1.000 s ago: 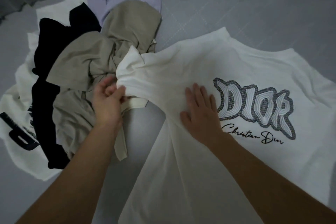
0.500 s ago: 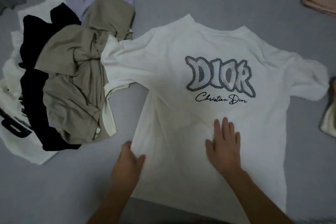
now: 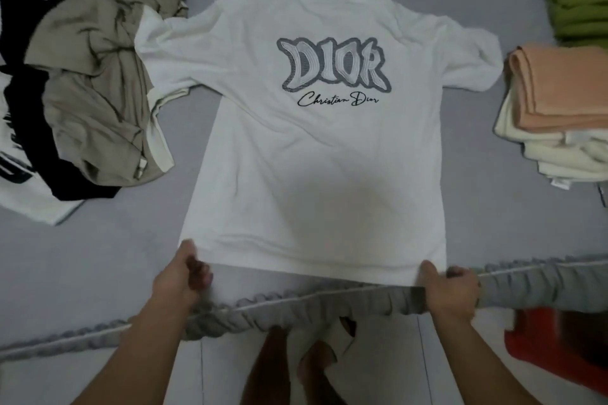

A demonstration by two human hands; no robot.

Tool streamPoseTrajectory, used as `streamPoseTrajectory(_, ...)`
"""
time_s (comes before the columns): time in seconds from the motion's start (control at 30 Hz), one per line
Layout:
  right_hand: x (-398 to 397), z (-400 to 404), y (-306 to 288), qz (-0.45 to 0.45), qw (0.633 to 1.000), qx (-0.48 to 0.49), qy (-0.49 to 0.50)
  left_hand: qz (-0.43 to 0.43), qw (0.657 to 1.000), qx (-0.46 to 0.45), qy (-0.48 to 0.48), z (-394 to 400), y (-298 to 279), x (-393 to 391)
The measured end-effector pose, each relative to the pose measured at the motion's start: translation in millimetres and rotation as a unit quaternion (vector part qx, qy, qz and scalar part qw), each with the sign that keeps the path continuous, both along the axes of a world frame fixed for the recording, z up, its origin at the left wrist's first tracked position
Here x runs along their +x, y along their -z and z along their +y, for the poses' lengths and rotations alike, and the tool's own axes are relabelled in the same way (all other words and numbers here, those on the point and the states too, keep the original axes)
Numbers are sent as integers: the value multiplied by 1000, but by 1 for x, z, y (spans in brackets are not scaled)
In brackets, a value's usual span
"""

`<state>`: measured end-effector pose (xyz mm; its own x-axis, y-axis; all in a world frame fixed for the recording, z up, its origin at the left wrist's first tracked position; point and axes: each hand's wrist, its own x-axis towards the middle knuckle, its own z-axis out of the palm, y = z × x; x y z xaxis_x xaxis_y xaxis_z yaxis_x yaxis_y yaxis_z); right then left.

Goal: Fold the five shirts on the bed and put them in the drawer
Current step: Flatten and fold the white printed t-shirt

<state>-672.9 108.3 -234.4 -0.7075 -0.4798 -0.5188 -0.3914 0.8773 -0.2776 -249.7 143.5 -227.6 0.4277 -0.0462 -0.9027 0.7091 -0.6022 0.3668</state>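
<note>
White shirt (image 3: 316, 154) lies flat on grey bed (image 3: 98, 256), print side up, long axis running away from the person, collar at far end. Left hand (image 3: 179, 279) and right hand (image 3: 449, 289) each pinch 1 hem corner at bed's near edge.

Dim, flat light is washing everything grey-blue; a soft shadow is pooling at lower centre, edges are bowing outward, and the lower right is smearing with blur.
</note>
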Motion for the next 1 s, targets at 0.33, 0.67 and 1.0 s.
streamPoseTrajectory(0.33,-9,-5,10,-269,910,-48,311,1,997,-53,-55,-7,-3,-14)
streamPoseTrajectory(0.67,-9,-15,-14,-368,831,-144,391,59,974,-201,-85,-9,-8,3)
streamPoseTrajectory(1.0,-40,4,-49,-390,733,-306,467,-66,954,-233,-175,54,-22,-14)
